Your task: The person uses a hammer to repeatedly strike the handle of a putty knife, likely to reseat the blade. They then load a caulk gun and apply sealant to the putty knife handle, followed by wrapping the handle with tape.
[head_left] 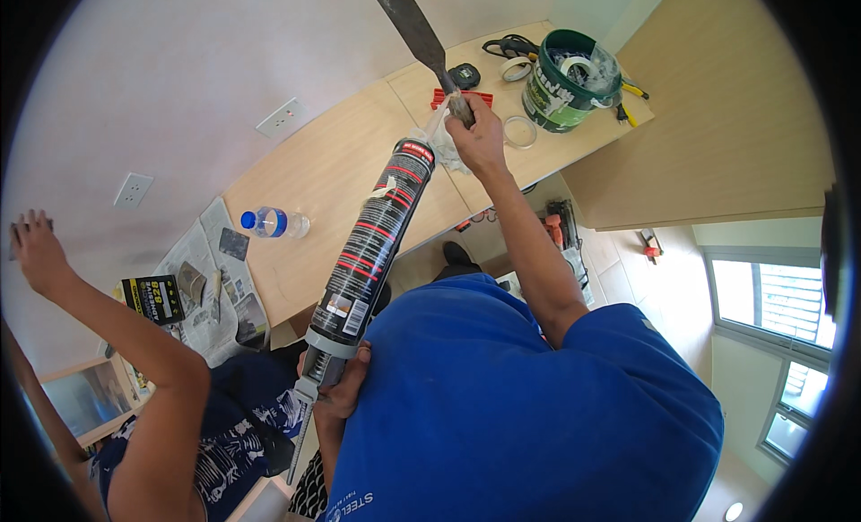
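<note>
My left hand (345,385) is wrapped around the handle end of a caulking gun (331,344). The gun is loaded with a black sealant cartridge (372,244) striped in red and slants up to the right, with a whitish scrap stuck to its side. In my right hand (478,138) is the worn handle of a chisel (420,36), its flat dark blade pointing up and left. The cartridge's pale nozzle (438,123) comes up to my right fingers; whether they touch it I cannot tell.
Along the wall runs a wooden countertop (309,163) with a water bottle (275,222), a tape measure (465,75), tape rolls (519,132) and a green bucket (569,82). Newspaper (211,280) lies at left. There a co-worker's hand (43,257) presses a dark piece against the wall.
</note>
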`<state>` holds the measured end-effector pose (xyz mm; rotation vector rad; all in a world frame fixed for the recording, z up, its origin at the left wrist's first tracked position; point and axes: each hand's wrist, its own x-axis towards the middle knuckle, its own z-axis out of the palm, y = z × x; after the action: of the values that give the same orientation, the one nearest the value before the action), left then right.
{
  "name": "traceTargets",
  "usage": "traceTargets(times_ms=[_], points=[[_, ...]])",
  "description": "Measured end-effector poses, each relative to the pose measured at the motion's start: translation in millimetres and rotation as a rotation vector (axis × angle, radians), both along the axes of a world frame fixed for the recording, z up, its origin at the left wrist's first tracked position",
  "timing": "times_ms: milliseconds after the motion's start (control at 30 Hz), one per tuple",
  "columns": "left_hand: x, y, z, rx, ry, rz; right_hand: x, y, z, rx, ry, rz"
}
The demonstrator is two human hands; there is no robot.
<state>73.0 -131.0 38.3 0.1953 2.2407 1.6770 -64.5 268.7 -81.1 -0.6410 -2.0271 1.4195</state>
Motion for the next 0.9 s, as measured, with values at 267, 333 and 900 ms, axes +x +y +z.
traceTargets(times_ms=[267, 333, 900], points=[[-3, -1, -8, 0.057, 0.010, -0.033, 1, 7, -19, 0.051, 0.140, 0.185], [1, -4, -11, 0.065, 0.000, -0.025, 2, 7, -13, 0.027, 0.002, 0.233], [2, -2, -15, 0.097, 0.034, -0.072, 2, 8, -16, -0.222, 0.221, 0.238]])
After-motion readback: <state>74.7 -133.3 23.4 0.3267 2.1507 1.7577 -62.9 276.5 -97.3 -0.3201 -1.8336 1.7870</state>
